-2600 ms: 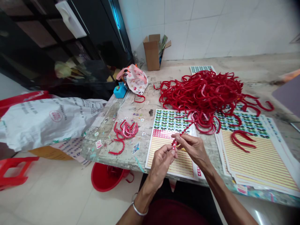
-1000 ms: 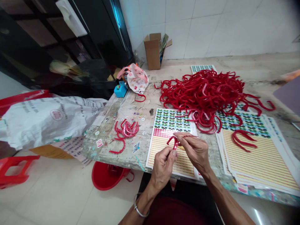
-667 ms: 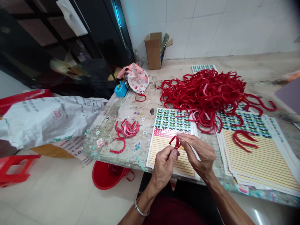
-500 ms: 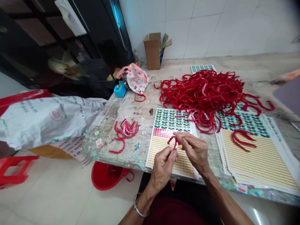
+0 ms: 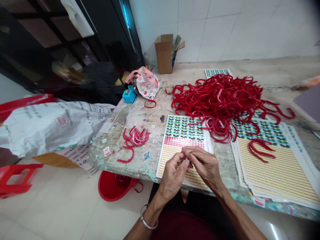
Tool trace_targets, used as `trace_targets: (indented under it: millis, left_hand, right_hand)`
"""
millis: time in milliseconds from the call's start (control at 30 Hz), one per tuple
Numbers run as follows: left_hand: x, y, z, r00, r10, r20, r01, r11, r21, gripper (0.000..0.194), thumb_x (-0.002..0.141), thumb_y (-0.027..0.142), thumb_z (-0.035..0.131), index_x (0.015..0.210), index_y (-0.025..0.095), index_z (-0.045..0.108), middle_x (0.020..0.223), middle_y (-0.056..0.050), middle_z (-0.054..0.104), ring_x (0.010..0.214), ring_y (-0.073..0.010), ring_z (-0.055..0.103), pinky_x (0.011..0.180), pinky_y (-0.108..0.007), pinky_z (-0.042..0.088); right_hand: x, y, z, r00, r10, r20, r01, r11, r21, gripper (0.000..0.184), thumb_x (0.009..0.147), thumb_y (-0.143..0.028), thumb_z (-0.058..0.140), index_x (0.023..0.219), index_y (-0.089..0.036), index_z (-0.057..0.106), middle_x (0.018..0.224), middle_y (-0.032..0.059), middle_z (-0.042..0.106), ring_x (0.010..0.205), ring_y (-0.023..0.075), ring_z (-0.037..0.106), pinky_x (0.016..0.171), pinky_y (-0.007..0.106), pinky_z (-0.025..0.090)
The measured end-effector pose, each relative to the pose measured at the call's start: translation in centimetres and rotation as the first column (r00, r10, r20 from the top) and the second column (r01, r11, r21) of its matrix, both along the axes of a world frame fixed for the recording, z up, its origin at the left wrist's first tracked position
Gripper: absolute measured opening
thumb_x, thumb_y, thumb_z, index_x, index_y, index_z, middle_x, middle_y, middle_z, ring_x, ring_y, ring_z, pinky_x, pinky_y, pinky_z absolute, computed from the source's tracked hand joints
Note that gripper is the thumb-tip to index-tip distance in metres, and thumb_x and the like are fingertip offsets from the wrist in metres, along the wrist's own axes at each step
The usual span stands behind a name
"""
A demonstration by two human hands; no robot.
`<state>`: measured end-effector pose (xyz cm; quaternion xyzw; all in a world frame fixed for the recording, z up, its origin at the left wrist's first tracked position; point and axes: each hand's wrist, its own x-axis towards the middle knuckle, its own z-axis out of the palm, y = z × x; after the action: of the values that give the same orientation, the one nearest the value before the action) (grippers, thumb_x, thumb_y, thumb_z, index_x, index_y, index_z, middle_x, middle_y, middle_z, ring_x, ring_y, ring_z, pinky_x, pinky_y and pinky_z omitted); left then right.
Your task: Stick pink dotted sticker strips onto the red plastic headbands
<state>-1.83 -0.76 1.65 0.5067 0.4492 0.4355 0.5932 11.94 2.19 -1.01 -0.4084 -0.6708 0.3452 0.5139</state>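
Observation:
My left hand (image 5: pixel 174 173) pinches a thin red curved strip (image 5: pixel 186 159), mostly hidden by the fingers. Meeting it at the fingertips, my right hand (image 5: pixel 205 166) is closed on the same strip. Both hands are just above a printed sticker sheet (image 5: pixel 166 160) with green-and-blue pictures at the top, a pink dotted band and yellow striped rows. Beyond them spreads a large heap of red curved strips (image 5: pixel 220 96). Left of the sheet sits a small pile of strips with pink stickers (image 5: pixel 137 136), with a single strip (image 5: pixel 126 160) just in front of it.
More sticker sheets (image 5: pixel 277 170) lie stacked at right, some strips (image 5: pixel 261 148) on top. Farther back are a cardboard box (image 5: pixel 163 56), a white-and-pink bag (image 5: pixel 148 83) and a blue box (image 5: pixel 129 96). A red bucket (image 5: pixel 110 188) stands below the table's edge; a white sack (image 5: pixel 55 123) is at left.
My right fingers have closed in against my left fingertips, covering most of the strip that showed before. The yellowish bit at the right fingertips is out of sight.

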Motion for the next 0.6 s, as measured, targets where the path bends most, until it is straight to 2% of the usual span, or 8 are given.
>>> trace_targets:
  millis: [100,267,400,500,600]
  left_hand:
    - [-0.06,0.30,-0.04,0.999,-0.026,0.020,0.027,0.999,-0.044,0.020,0.089,0.030,0.047,0.092,0.012,0.057,0.070,0.000,0.054,0.064,-0.0119,0.048,0.065,-0.025,0.040]
    - [-0.04,-0.04,-0.84,1.000,0.012,0.004,-0.012,0.998,-0.068,0.021,0.090,0.032,0.046,0.091,0.014,0.058,0.067,0.002,0.047,0.063,-0.0111,0.041,0.062,-0.024,0.035]
    - [-0.08,-0.22,-0.65,1.000,0.004,-0.007,-0.004,0.998,-0.068,0.021,0.089,0.031,0.047,0.093,0.014,0.058,0.067,0.003,0.046,0.063,-0.0111,0.040,0.062,-0.023,0.034]
    - [0.08,-0.21,-0.35,1.000,0.009,-0.022,-0.010,0.999,-0.044,0.021,0.088,0.029,0.050,0.099,0.013,0.057,0.076,0.000,0.053,0.070,-0.0125,0.046,0.067,-0.024,0.037]
    - [0.50,-0.16,-0.45,0.999,0.024,-0.044,-0.024,1.000,-0.010,0.023,0.088,0.028,0.049,0.104,0.012,0.055,0.088,-0.004,0.057,0.078,-0.0145,0.050,0.072,-0.025,0.039]
  right_hand:
    - [0.35,0.15,-0.19,0.999,0.017,0.037,-0.018,1.000,0.021,0.022,0.084,-0.012,0.058,0.097,-0.024,0.070,0.097,0.0055,0.069,0.092,0.0200,0.063,0.078,0.033,0.052]
    - [0.63,0.33,-0.24,0.997,0.041,0.067,-0.036,0.997,-0.073,0.024,0.087,-0.016,0.056,0.105,-0.025,0.068,0.102,0.0066,0.068,0.097,0.0198,0.062,0.083,0.034,0.050]
    - [0.66,0.27,-0.17,0.998,0.037,0.053,-0.031,0.993,-0.111,0.022,0.087,-0.018,0.056,0.104,-0.024,0.069,0.101,0.0071,0.068,0.097,0.0204,0.062,0.083,0.035,0.050]
    - [0.64,0.21,0.01,0.997,0.024,0.079,-0.019,0.998,-0.061,0.022,0.087,-0.016,0.055,0.101,-0.024,0.070,0.100,0.0069,0.069,0.096,0.0209,0.063,0.082,0.036,0.051]
    - [0.55,0.07,0.23,0.990,-0.052,0.132,0.041,0.995,0.088,0.024,0.084,-0.010,0.057,0.100,-0.023,0.069,0.099,0.0073,0.070,0.094,0.0216,0.063,0.081,0.039,0.050]
